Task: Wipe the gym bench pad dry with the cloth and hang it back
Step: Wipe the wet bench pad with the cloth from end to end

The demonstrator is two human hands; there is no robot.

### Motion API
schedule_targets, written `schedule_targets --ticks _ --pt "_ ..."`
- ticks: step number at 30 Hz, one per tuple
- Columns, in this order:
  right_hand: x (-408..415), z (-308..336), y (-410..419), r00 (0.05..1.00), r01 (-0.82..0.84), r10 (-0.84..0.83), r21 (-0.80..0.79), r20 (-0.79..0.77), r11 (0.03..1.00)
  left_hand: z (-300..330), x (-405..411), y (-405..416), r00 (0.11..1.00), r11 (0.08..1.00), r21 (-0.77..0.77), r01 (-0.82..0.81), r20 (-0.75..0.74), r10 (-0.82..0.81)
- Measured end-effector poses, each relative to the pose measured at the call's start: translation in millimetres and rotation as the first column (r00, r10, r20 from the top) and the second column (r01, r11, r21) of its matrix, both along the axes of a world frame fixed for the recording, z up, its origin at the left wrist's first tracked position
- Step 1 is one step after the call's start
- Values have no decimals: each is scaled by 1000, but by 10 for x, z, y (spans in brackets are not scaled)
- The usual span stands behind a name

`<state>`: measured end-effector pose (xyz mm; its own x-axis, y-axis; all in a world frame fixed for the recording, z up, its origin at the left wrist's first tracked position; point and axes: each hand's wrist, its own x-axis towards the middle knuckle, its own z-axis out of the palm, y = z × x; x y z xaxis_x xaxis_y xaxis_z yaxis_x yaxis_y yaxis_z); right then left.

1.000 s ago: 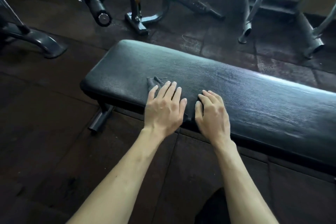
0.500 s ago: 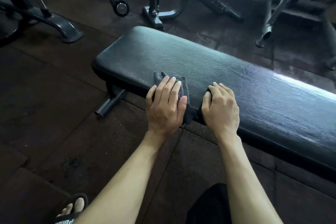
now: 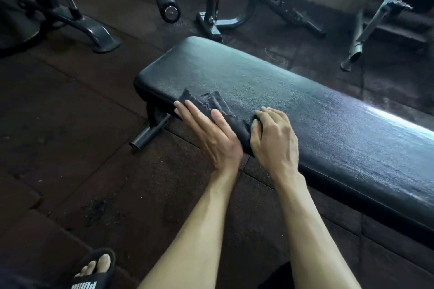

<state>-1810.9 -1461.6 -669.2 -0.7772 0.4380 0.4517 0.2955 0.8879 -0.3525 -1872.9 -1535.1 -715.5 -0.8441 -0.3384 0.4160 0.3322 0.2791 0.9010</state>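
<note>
A long black bench pad [image 3: 293, 105] runs from the centre to the right edge, its surface streaked and glossy. A dark grey cloth [image 3: 212, 102] lies crumpled on the pad's near left part and drapes over its front edge. My left hand [image 3: 211, 134] rests flat on the cloth's left side with fingers spread and pointing up-left. My right hand [image 3: 273, 138] sits at the pad's front edge with its fingers curled, pinching the cloth's right side.
Dark rubber floor tiles surround the bench. A bench foot tube [image 3: 150, 132] sticks out at the left. Machine frames stand behind: a curved base [image 3: 94, 33] at left, a roller pad [image 3: 166, 0] at centre, metal legs [image 3: 359, 47] at right. My sandalled foot [image 3: 96, 270] is at bottom left.
Both hands have drawn the cloth toward the pad's near edge, bunching it. The left hand has turned to angle up-left. The camera has shifted, so the bench sits further right.
</note>
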Motion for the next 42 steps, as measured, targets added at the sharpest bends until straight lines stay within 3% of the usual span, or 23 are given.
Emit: schedule_targets --ticks 4,6,12,22,27,32,37,42 --pt "-95 14 -54 999 -34 33 43 8 998 80 -292 -123 981 966 256 -33 193 -18" --pt "-184 8 -111 998 -54 51 81 41 995 113 -337 -138 967 950 308 -50 253 -30" --pt "-283 7 -196 998 1 -7 95 59 995 124 -277 -157 970 958 284 -27 240 -44" --pt "-323 5 -240 998 44 -47 96 31 994 169 -895 -507 971 923 359 -142 230 60" --pt "-379 21 -293 995 103 -103 39 5 994 93 -532 -398 980 970 238 -45 201 -4" --pt "-718 81 -570 998 40 -39 8 -46 999 188 -954 -714 980 970 239 -37 199 -11" --pt "-1130 180 -898 998 -66 66 -8 23 998 292 -1558 -1170 973 996 -68 58 226 -41" --pt "-1476 172 -1081 997 -32 32 -1 67 999 492 -1882 -1401 925 932 -295 210 368 -92"
